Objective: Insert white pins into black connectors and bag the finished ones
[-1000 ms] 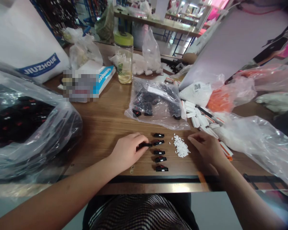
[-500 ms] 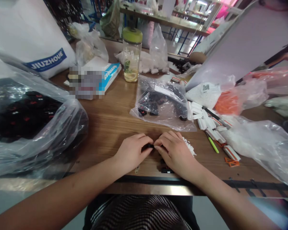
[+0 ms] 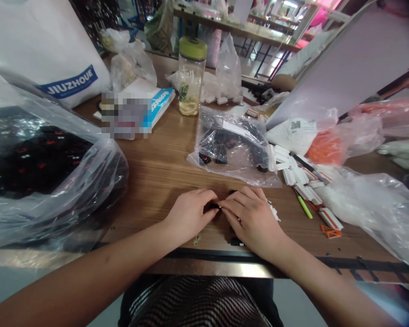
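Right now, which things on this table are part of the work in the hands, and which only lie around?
In the work:
left hand
right hand
small black connector
white pellets

Lying about:
drink bottle
green pen
bag of black parts

Both hands, left (image 3: 191, 213) and right (image 3: 250, 218), pinch a small black connector (image 3: 214, 206) on the wooden table (image 3: 157, 168).
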